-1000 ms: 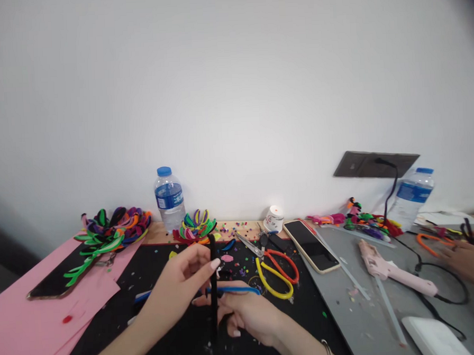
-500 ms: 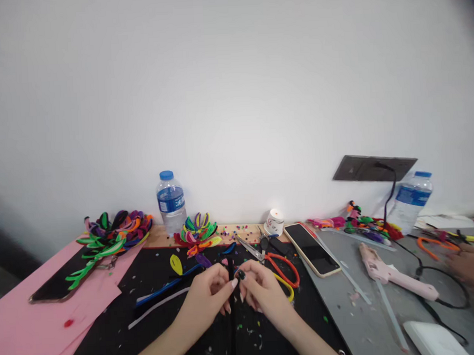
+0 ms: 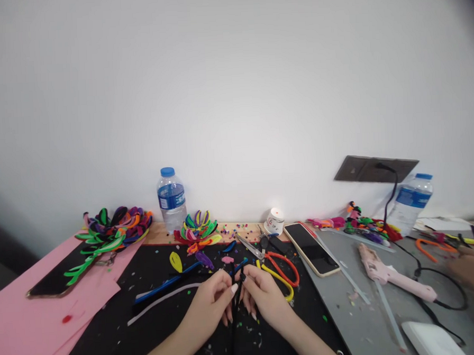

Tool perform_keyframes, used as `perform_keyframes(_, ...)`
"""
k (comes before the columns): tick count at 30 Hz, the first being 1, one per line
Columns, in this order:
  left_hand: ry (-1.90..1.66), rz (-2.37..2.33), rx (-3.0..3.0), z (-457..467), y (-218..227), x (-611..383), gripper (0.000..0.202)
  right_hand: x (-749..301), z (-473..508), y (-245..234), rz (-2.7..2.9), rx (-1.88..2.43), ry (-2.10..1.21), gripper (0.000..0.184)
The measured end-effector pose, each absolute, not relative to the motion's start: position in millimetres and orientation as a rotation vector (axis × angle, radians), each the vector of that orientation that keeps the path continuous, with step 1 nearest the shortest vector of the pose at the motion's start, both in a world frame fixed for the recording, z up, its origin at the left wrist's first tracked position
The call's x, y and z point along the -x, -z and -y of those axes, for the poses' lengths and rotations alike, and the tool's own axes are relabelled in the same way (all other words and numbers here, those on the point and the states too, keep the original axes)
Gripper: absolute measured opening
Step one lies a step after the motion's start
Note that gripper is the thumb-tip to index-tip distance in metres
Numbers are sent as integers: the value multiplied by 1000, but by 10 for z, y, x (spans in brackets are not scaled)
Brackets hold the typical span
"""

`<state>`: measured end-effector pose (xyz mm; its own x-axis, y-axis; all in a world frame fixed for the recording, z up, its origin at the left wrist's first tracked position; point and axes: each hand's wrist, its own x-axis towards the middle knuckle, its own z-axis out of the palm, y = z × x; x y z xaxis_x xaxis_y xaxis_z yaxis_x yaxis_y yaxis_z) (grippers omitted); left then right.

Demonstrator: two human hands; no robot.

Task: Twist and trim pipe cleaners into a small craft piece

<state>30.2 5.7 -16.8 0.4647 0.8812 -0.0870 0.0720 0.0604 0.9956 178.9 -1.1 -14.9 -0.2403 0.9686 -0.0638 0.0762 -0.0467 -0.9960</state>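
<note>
Over the black mat (image 3: 110, 332), a black pipe cleaner (image 3: 237, 294) is pinched between my two hands, its strands running down toward me. My left hand (image 3: 209, 303) closes thumb and fingers on it from the left. From the other side my right hand (image 3: 267, 292) grips it too, thumb against curled fingers. Just beyond my fingers lie a pink loop (image 3: 227, 259), a purple loop (image 3: 204, 260) and a yellow loop (image 3: 176, 262). Blue pipe cleaners (image 3: 171, 281) and a pale one (image 3: 160, 303) lie left of my left hand. A yellow pipe cleaner (image 3: 280, 280) passes behind my right hand.
Orange-handled scissors (image 3: 283, 268), a paper cup (image 3: 274, 221) and a phone (image 3: 312, 249) sit ahead. A bottle (image 3: 171, 202) stands by looped pipe-cleaner bundles (image 3: 118, 231). Rightward are a pink glue gun (image 3: 397, 283), its cord, and another person's hand (image 3: 472, 271).
My hands have shifted slightly, and the black strands between them now spread in a narrow V at the top. The pink loop and yellow pipe cleaner show more fully.
</note>
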Motion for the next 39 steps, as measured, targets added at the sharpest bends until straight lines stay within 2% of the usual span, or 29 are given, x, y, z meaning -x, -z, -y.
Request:
perform_keyframes(8, -1160, -999, -1221, -156, 77, -164, 22, -1894, -33, 11, 1231, 1209, -1121, 16)
perform_keyframes(13, -1214, -969, -949, -175, 35, -128, 26, -1915, -55, 79, 1435, 1336, -1063, 17)
perform_keyframes(15, -1189, -963, -840, -171, 43, -137, 26, -1914, -49, 86, 1544, 1360, -847, 25)
perform_keyframes(17, -1168, -954, -752, -163, 53, -149, 27, -1906, -29, 63, 1611, 1329, -720, 41)
perform_keyframes(20, -1134, -934, -698, -137, 58, -167, 27, -1875, 18, 10, 1628, 1194, -994, 44)
perform_keyframes(23, -1084, -934, -750, -99, 51, -188, 25, -1837, 55, -20, 1474, 1063, -1266, 24)
perform_keyframes(26, -1040, -956, -886, -77, 48, -207, 25, -1821, 58, -18, 1297, 1055, -1380, 8)
perform_keyframes(31, -1027, -964, -1063, -89, 64, -210, 23, -1810, 43, 13, 1223, 1067, -1480, 19)
perform_keyframes(39, -979, -1057, -1342, -87, 78, -192, 18, -1779, 38, 2, 1191, 1143, -1547, 25)
